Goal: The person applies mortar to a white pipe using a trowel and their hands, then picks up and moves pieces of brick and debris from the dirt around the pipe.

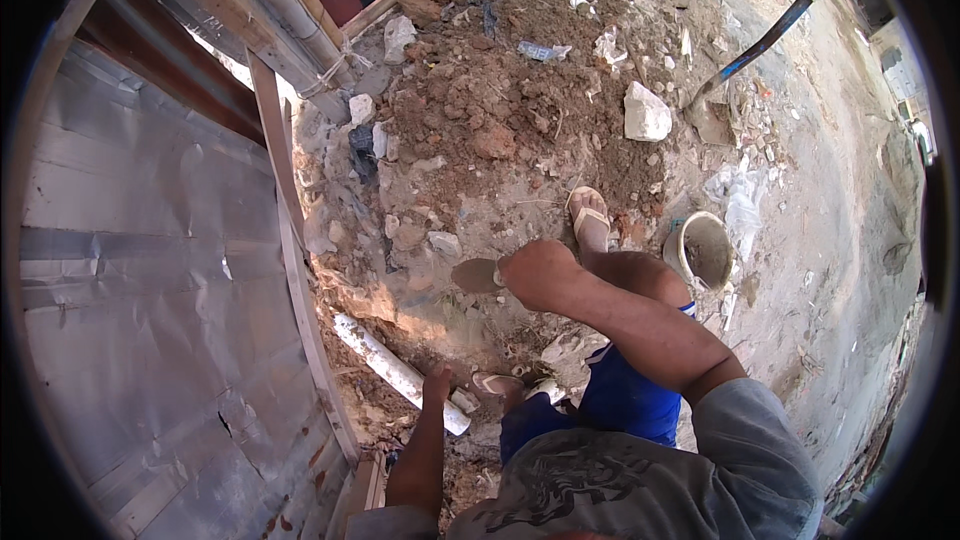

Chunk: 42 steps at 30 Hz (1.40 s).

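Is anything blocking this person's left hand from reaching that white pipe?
Nothing visible is. The left hand appears right at the white pipe's edge, though contact is unclear. A pale chunk lies beside the hand, not between them.

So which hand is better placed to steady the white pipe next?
Probably the left hand: it's close to the white pipe, while the right hand is farther off, holding a flat-bladed tool.
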Available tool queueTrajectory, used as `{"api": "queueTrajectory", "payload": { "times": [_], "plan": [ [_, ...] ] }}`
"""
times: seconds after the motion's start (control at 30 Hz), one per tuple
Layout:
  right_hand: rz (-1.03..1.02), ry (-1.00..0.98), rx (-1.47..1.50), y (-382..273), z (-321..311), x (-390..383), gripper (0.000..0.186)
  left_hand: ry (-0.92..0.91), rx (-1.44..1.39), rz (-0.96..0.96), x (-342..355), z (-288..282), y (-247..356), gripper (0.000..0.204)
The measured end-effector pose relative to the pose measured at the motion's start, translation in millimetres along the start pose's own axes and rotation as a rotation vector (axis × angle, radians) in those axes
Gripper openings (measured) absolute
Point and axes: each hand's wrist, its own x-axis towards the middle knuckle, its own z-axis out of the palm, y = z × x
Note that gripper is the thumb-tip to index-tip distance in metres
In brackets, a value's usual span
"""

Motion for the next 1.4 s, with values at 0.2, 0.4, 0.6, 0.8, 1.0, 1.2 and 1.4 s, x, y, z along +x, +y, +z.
{"api": "queueTrajectory", "payload": {
  "times": [0.2,0.4,0.6,0.8,1.0,1.2,1.4],
  "plan": [
    [-0.149,0.108,0.071,55,-42,-8,0.020,1.017,-0.045,0.361,101,-74,248,0.057],
    [-0.024,0.127,0.017,120,-86,-1,0.017,1.218,0.086,0.893,182,-168,520,0.045],
    [0.002,-0.035,-0.040,188,-128,31,0.021,0.911,0.481,0.868,342,-231,646,0.056],
    [0.020,-0.036,-0.076,244,-167,59,0.021,0.855,0.304,0.479,469,-250,714,0.081],
    [-0.150,0.004,-0.369,291,-153,73,0.059,0.959,0.186,0.305,514,-228,729,0.101],
    [-0.096,0.011,-0.055,310,-140,71,0.011,0.923,0.121,0.219,479,-246,729,0.111],
    [0.054,-0.153,-0.229,267,-135,79,0.017,0.931,-0.008,-0.043,416,-230,742,0.093]
  ]
}}
